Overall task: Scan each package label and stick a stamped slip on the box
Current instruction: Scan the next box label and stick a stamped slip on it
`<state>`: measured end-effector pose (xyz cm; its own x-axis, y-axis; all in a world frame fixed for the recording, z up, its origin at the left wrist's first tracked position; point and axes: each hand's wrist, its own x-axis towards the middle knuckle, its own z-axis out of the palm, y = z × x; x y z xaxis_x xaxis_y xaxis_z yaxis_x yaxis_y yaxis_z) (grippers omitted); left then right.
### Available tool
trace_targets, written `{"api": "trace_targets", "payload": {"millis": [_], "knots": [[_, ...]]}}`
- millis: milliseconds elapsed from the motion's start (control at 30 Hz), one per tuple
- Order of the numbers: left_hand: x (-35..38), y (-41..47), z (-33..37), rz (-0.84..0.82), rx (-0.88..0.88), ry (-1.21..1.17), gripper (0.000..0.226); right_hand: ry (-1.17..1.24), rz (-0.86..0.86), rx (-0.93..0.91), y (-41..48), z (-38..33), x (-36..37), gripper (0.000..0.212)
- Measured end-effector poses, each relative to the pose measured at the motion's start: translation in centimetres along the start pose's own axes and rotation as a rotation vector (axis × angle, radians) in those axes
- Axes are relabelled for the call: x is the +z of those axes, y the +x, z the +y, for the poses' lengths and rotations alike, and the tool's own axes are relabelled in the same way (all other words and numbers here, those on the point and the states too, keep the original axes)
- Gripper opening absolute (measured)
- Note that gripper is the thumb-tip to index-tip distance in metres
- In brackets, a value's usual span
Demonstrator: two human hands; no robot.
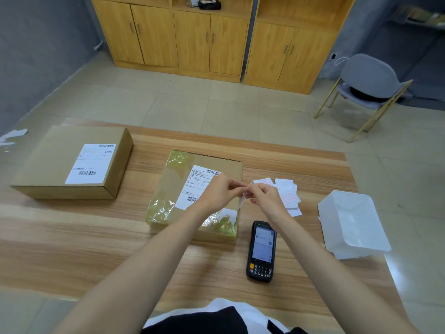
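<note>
Under the fingers [231, 188] the taped box [231, 168] is matt brown cardboard, its corners wrapped in glossy, crinkled clear tape [163, 209]. The slip [241, 203] pinched in them is thin white paper, like the slips [290, 197] just right. Nearer than the fingers, the scanner [261, 251] is black plastic with a glossy screen. The table [96, 237] shows smooth wood grain.

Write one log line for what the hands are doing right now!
left hand: pinches slip | right hand: pinches same slip | where: above taped box | scanner: lying on table | spare slips: beside box
</note>
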<state>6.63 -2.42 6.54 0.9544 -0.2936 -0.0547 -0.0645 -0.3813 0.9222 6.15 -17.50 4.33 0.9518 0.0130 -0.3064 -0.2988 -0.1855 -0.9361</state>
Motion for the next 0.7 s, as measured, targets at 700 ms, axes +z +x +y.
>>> {"api": "trace_targets", "payload": {"millis": [700], "knots": [[-0.9,0.4,-1.0,0.047,-0.196,-0.171,0.025,0.246,-0.051,-0.009,-0.8,-0.8,0.1,0.014]]}}
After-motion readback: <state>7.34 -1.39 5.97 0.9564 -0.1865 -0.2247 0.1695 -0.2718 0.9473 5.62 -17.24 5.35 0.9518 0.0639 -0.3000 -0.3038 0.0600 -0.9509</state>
